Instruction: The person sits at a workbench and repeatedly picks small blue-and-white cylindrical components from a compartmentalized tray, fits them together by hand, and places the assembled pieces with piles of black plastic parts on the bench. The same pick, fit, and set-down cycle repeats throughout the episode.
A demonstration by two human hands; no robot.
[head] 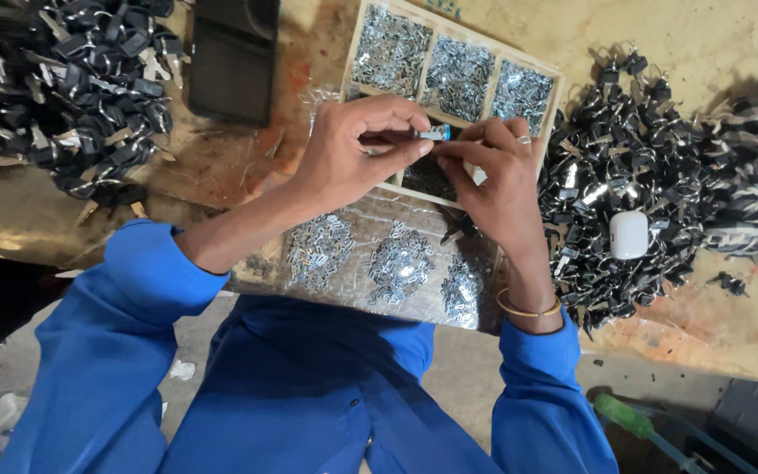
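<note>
we look down on our two bare hands, which meet over the middle of a worn, stained brown workbench [247,167]. the left hand [353,149] pinches one end of a small silvery metal part with a pale blue tip [435,133] between thumb and forefinger, the other fingers curled in. the right hand [495,180] comes in from the other side and closes its fingertips [456,149] on the same part, so both hands grasp it, held level just above the bench where the light falls on it and we can see it plainly.

right under the hands sits a shallow pale wooden tray with divided compartments [354,48]. its three far compartments each hold a heap of small shiny metal pieces, kept apart by kind; the near compartment is mostly hidden by the hands, and what it holds looks dark, though we cannot tell what it is. nearer to us lies a clear plastic sheet [361,224] with three loose piles of similar silvery bits, within easy reach.

on the far left a big heap of black-headed keys with metal blades [72,88] is spread out, and a like heap of black keys on rings [625,167] lies to the right, with a small white rounded case [629,234] resting on top. a flat black rectangular case [234,57] lies beyond the left hand. blue sleeves [133,298] cover both arms, and a thin gold bangle [528,309] rings the right wrist.
</note>
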